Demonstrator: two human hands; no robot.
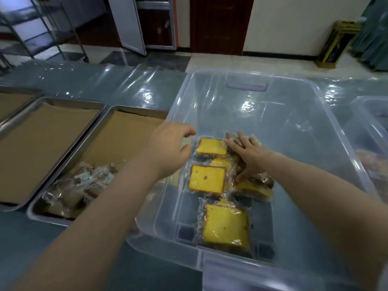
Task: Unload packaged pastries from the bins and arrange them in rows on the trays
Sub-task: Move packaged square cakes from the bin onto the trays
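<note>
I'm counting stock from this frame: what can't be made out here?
Head view only.
1. Packs under the right hand: its fingers cover them, count unclear.
2. Pastries on the near tray: blurred wrap, partly behind the left forearm.
3. Second bin, right edge: cut off, contents blurred.
4. Far-left tray: cut off by the edge.

Left hand (170,149) apparently half-curled, right hand (251,157) splayed

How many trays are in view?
3: far-left tray, cut off; middle tray; right tray, holding pastries, beside the bin. Others may lie off-frame.
</note>
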